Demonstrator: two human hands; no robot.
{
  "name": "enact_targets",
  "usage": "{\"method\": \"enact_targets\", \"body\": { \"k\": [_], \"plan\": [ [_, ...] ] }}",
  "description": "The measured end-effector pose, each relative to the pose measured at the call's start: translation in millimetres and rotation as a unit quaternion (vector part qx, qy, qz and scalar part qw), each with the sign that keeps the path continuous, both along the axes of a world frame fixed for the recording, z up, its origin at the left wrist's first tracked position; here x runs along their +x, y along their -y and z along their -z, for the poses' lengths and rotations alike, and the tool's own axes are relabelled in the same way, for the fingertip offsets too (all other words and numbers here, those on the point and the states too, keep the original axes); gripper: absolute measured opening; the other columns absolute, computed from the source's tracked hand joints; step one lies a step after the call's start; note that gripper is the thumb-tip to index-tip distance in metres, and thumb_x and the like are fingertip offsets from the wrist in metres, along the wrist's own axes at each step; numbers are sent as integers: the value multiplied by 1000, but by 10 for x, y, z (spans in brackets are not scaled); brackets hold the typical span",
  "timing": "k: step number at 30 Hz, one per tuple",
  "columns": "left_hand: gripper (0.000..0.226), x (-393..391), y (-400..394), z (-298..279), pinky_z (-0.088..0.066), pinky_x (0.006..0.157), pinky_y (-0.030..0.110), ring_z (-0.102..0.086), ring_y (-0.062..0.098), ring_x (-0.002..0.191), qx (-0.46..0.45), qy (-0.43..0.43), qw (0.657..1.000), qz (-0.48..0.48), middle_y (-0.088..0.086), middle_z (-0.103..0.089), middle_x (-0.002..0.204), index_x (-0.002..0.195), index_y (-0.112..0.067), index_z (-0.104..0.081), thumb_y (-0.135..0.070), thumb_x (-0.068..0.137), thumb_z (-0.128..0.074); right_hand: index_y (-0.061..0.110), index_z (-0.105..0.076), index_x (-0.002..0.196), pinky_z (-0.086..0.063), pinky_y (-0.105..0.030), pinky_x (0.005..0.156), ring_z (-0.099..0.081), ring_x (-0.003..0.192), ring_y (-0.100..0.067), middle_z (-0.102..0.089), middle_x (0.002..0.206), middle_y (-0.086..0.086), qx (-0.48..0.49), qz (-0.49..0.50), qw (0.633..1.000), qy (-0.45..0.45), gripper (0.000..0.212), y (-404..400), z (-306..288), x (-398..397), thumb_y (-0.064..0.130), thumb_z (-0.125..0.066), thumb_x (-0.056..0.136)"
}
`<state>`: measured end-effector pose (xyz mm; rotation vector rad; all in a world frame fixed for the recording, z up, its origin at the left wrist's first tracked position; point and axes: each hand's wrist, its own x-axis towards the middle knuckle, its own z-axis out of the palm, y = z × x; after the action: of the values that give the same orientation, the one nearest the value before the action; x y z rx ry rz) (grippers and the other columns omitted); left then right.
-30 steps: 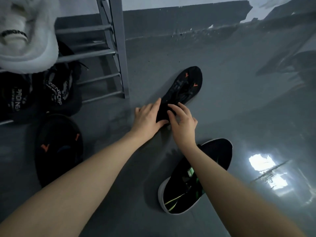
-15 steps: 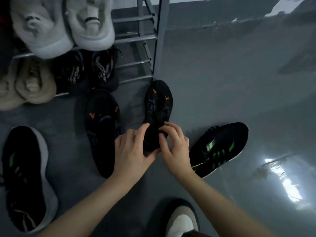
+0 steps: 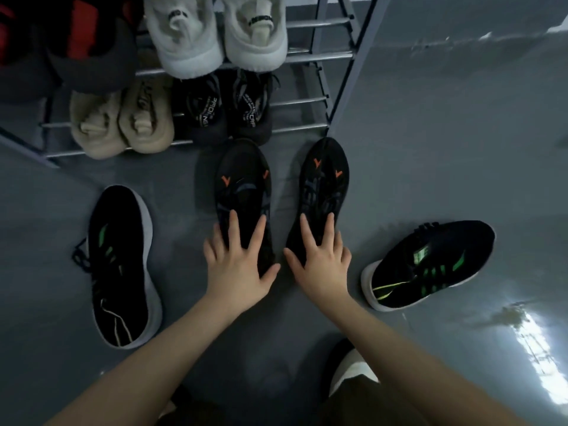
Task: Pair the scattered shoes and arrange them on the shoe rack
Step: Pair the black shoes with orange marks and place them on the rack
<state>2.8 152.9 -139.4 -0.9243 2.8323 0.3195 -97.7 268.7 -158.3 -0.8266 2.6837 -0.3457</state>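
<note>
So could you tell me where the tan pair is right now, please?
In the head view, the tan pair sits on the rack's lowest rung, upper left, beside the black pair.

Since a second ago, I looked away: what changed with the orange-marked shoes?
Both hands slid the right orange-marked shoe leftward, beside its mate by the rack. The left hand switched to the mate; the right hand stays. The green-striped shoes lie unpaired.

Left hand (image 3: 238, 265) and right hand (image 3: 319, 262) side by side, fingers spread flat.
</note>
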Motion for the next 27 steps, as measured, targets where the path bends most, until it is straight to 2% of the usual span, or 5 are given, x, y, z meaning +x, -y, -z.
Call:
{"method": "enact_targets", "body": {
  "k": [4, 7, 15, 19, 27],
  "plan": [
    [97, -17, -18, 90, -36, 94, 62, -33, 54, 123, -2, -5, 1000, -23, 24, 0, 154, 147, -37, 3, -71, 72, -50, 38, -4, 148, -15, -54, 110, -8, 140, -47, 11, 155, -22, 30, 16, 999, -3, 83, -9, 49, -32, 65, -48, 82],
    [98, 0, -74, 94, -44, 86, 53, -45, 46, 111, 21, -19, 998, -56, 22, 5, 153, 145, -42, 6, -68, 73, -54, 45, 3, 145, -21, -52, 108, -17, 137, -44, 8, 153, -26, 13, 31, 999, 24, 83, 14, 9, -31, 60, -50, 84],
    [70, 17, -149, 115, -50, 60, 42, -50, 41, 79, 52, -95, 993, -37, 24, -17, 151, 141, -39, -32, -41, 79, -63, 51, -11, 143, -28, -54, 102, -27, 129, -46, 3, 151, -30, 8, 19, 1000, 19, 71, 81, -5, -61, 50, -54, 86],
    [60, 78, -99, 66, -52, 56, 41, -51, 41, 79, 74, -96, 992, -33, 16, -28, 149, 135, -35, -44, -38, 79, -65, 47, -23, 142, -24, -54, 105, -23, 130, -47, 0, 151, -27, -41, 20, 998, 53, 63, 43, -74, -106, 43, -55, 88],
    [45, 236, -50, -441, -53, 70, 50, -51, 42, 97, 83, -178, 979, -54, 10, -41, 139, 126, -31, -55, -35, 82, -62, 47, -32, 139, -25, -51, 105, -29, 128, -45, -12, 151, -24, -94, 5, 995, 37, 57, 9, -603, 116, 43, -56, 87]
  ]
}}
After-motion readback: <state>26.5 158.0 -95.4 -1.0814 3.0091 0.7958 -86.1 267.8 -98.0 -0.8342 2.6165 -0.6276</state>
